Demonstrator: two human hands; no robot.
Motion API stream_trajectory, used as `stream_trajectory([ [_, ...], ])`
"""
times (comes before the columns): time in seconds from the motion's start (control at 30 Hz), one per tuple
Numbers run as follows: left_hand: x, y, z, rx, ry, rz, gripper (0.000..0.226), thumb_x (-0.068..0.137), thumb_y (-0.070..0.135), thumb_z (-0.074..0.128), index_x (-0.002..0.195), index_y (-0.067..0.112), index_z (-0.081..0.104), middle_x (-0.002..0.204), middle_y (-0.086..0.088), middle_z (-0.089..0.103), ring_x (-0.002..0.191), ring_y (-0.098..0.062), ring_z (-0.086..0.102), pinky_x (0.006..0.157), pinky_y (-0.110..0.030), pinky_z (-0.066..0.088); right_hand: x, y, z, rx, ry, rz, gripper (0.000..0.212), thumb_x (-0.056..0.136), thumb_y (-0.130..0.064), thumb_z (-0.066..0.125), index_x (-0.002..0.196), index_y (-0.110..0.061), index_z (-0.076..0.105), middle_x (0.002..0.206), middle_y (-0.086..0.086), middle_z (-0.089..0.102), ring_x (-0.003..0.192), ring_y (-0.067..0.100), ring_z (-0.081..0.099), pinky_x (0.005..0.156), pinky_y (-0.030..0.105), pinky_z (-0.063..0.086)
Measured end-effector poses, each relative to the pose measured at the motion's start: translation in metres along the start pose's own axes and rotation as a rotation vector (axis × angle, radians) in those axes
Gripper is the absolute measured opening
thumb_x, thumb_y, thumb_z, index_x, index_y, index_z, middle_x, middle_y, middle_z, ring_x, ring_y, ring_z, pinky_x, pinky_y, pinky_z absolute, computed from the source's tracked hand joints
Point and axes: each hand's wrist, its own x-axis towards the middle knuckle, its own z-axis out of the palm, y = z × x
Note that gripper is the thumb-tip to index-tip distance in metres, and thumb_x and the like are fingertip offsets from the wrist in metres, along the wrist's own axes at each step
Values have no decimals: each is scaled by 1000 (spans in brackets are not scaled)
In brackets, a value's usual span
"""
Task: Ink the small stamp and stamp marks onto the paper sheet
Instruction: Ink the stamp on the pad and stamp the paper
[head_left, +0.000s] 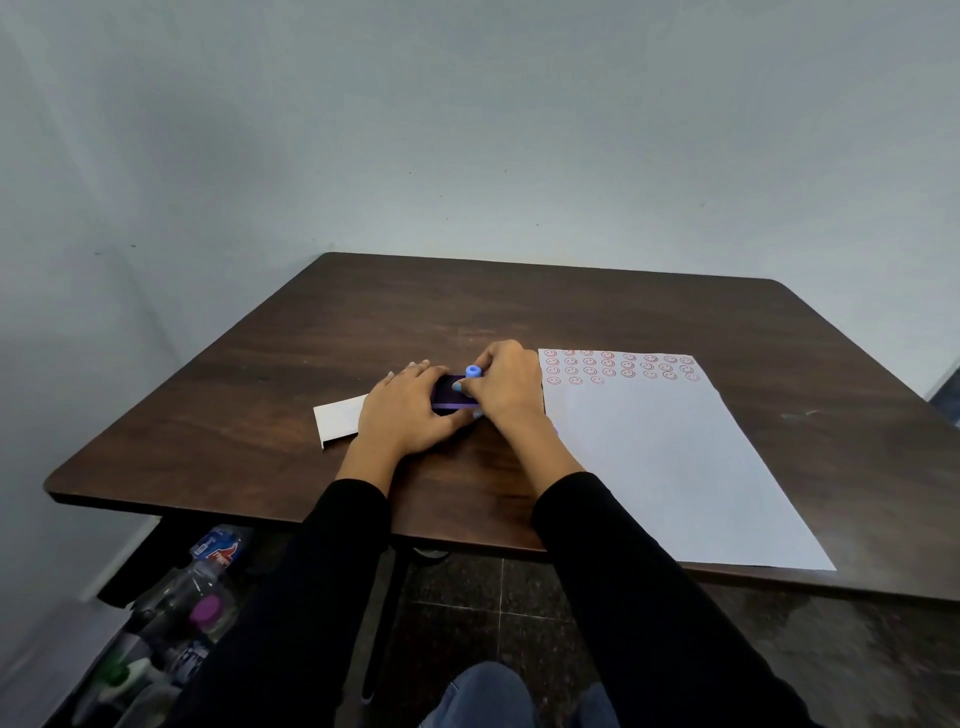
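Observation:
A small purple ink pad (451, 399) lies near the middle of the dark wooden table (260, 374). My left hand (410, 410) wraps around the pad's left side and holds it down. Over the pad, my right hand (511, 387) pinches a small blue stamp (473, 371), whose round top sticks up between the fingers. The stamp's lower end is hidden, so contact with the pad is not visible. To the right lies a large white paper sheet (654, 457) with three rows of red smiley marks (618, 366) along its far edge.
A small white card or box (340, 418) lies left of the pad, partly under my left hand. Below the table's left front edge, a bin holds plastic bottles (208, 587). A grey wall stands close behind the table.

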Motion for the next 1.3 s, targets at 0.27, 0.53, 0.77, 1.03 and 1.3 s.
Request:
stream_trajectory([
  [0.27,-2,1,-1,17,-16,-8,99,60,78,37,140,20,38,149,-8,39,142,-24,27,116,-45,18,-5,5,-3,133,44,-13,20,71,-21,79,85,-10,69,86,8,72,75,18,62,63,25,45],
  [0.53,-12,52,-6,-122,145,282,54,86,53,50,133,27,48,147,-1,44,142,-16,27,119,-43,14,9,52,-101,1468,169,275,10,83,-14,69,92,-13,64,73,1,71,60,8,64,57,17,54],
  [0.77,-25,104,9,116,-200,471,58,91,60,29,125,23,57,139,3,53,132,-11,43,119,-41,15,6,96,-112,1714,81,463,24,82,-25,69,92,-4,64,84,9,68,69,13,65,57,20,57],
  [1.03,-27,91,12,70,63,414,47,92,51,39,100,17,71,105,2,73,98,-11,65,112,-36,31,9,120,-117,1756,7,436,26,82,-31,69,88,-5,66,75,5,73,62,11,66,60,23,57],
  [1.3,61,111,17,14,-248,207,62,69,64,65,116,23,57,128,0,58,128,-25,46,106,-45,31,12,127,-119,1721,-50,443,27,82,-33,69,88,-7,68,78,3,71,67,10,65,62,23,57],
])
